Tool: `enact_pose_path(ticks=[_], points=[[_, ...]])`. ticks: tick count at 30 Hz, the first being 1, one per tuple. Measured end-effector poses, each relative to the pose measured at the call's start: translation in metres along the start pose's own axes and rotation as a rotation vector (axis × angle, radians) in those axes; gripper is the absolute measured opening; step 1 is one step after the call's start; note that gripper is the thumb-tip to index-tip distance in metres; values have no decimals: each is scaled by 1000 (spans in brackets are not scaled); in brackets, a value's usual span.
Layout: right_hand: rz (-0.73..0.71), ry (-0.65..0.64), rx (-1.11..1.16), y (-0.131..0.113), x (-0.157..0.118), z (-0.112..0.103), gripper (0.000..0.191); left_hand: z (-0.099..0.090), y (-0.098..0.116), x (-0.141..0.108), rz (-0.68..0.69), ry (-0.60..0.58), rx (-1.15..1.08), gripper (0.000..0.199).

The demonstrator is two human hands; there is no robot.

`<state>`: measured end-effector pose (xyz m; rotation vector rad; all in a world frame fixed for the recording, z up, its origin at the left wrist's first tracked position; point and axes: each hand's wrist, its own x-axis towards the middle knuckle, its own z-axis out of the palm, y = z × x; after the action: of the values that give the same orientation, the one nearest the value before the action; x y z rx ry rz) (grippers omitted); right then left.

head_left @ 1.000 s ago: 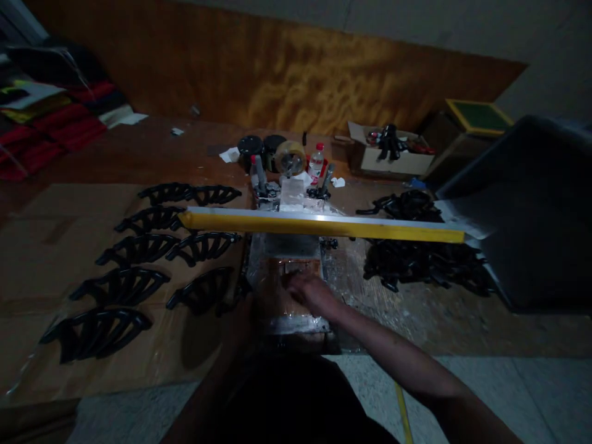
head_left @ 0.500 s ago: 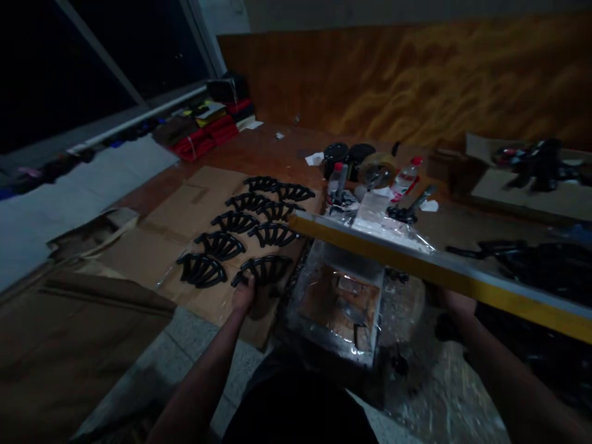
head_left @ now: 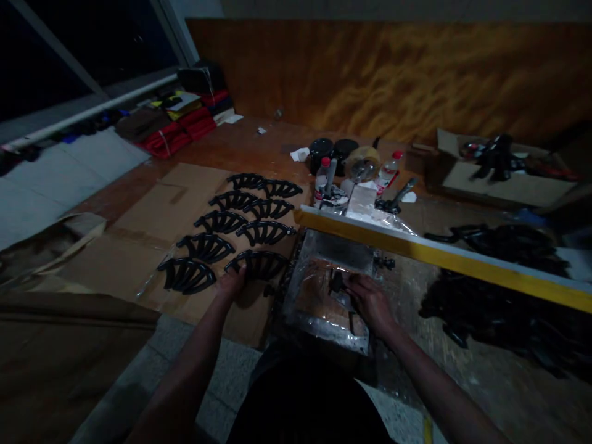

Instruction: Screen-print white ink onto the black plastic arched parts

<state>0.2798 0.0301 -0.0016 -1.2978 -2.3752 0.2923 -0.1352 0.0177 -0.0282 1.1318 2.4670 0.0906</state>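
My left hand (head_left: 232, 283) is closed on the left end of a black ribbed, curved part (head_left: 259, 264) at the front of the cardboard sheet (head_left: 198, 179). More black curved parts (head_left: 206, 245) of the same kind lie there in two columns. My right hand (head_left: 369, 300) is over the film-covered metal plate (head_left: 319, 330), its fingers pinched on a small dark block (head_left: 337, 282). Too little light reaches the block to tell its kind. A small black piece (head_left: 269, 290) lies near my left hand.
A yellow-edged bar (head_left: 416, 248) crosses above the bench on the right. Heaped black parts (head_left: 504, 320) lie beyond it. Bottles (head_left: 390, 172), a tape roll (head_left: 363, 164) and black cans (head_left: 320, 154) stand behind. An open carton (head_left: 502, 182) sits at the back right.
My right hand has come from under the bar on the right to the metal plate, now with a small dark block. My left hand stays at the same curved part. The view has shifted right.
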Motion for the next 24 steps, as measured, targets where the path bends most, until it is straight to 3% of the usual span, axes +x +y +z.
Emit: enact_pose_path(ticks=[3, 6, 8, 11, 16, 20, 22, 24], points=[[-86, 16, -96, -14, 4, 11, 33, 18, 2, -29, 61, 144, 1, 63], [-126, 4, -155, -17, 5, 17, 39, 45, 5, -52, 339, 258, -10, 52], [-118, -5, -183, -17, 5, 20, 39, 58, 7, -54, 490, 310, -8, 52], [-95, -5, -195, -18, 6, 23, 37, 63, 9, -43, 531, 330, -20, 54], [-42, -50, -195, -23, 8, 18, 37, 49, 7, -22, 576, 282, -30, 50], [6, -58, -161, -28, 12, 16, 35, 30, 7, -19, 599, 219, -10, 51], [-49, -99, -133, -33, 14, 20, 46, 13, 19, -21, 582, 204, -55, 48], [-130, -187, -101, -39, 13, 24, 61, -11, 45, -26, 582, 207, -196, 45]])
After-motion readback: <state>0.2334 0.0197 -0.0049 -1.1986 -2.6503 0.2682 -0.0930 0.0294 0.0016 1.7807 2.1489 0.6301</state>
